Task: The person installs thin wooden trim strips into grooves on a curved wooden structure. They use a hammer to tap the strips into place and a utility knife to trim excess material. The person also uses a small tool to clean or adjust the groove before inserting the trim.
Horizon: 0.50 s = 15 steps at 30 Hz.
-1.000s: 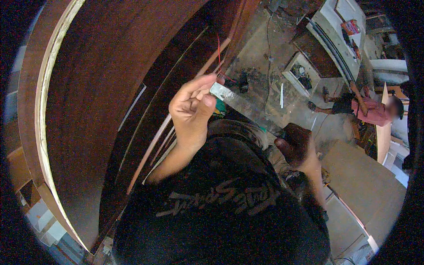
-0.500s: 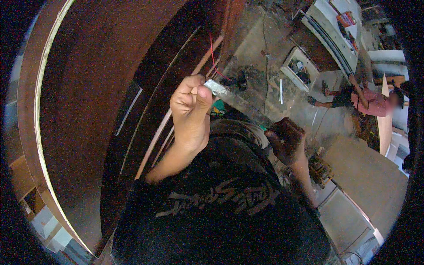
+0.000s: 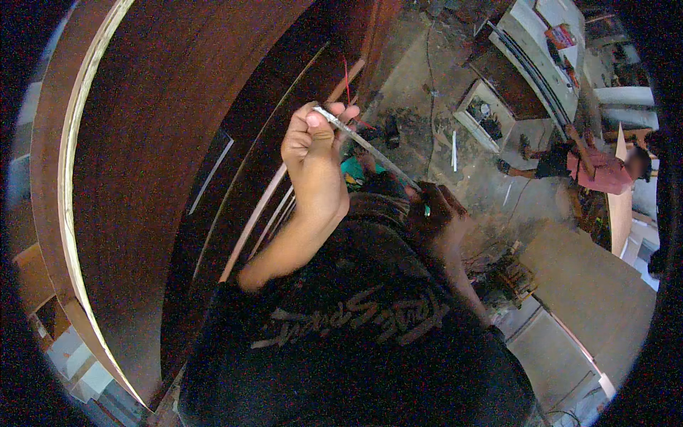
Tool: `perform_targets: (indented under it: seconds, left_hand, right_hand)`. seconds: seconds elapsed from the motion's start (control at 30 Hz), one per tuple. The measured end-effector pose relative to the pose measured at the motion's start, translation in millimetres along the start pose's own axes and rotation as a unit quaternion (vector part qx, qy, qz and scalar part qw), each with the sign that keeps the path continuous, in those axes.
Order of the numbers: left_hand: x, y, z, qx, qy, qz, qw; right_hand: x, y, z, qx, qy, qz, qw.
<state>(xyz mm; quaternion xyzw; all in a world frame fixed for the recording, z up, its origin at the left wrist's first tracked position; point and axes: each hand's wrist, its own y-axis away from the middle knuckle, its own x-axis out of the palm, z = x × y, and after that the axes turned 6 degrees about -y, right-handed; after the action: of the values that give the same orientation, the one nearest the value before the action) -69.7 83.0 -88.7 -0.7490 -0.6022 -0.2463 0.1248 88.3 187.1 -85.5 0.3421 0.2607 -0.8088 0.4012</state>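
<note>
Between my two hands runs a long, narrow grey flat strip [image 3: 374, 151], now seen nearly edge-on, with a whitish end that looks wrapped. My left hand [image 3: 310, 146] pinches that whitish end between thumb and fingers, beside the dark wooden panel. The strip slopes down to my right hand [image 3: 440, 219], whose dark, shaded fingers are closed around its other end. A small green spot shows at the right fingers, too small to make out.
A large dark brown wooden panel [image 3: 163, 142] with a pale edge fills the left. Light wooden strips [image 3: 262, 206] lie along it. A red cord [image 3: 347, 80] hangs nearby. At the right, a person in a pink shirt [image 3: 605, 171] is near a board [image 3: 583, 285].
The strip has turned from its broad face to nearly edge-on. My right hand has moved left and slightly up, while my left hand has tilted and shifted a little.
</note>
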Motion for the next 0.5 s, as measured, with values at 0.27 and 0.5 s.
perform_targets:
  seconds: [0.27,0.5]
  left_hand:
    - [-9,8,16,-0.007,0.011,0.047,0.999]
    - [-22,12,7,0.083,-0.154,0.057,0.983]
  right_hand:
    - [10,-9,-7,0.149,0.042,0.061,0.986]
    - [-9,-20,-28,0.123,-0.066,0.049,0.989]
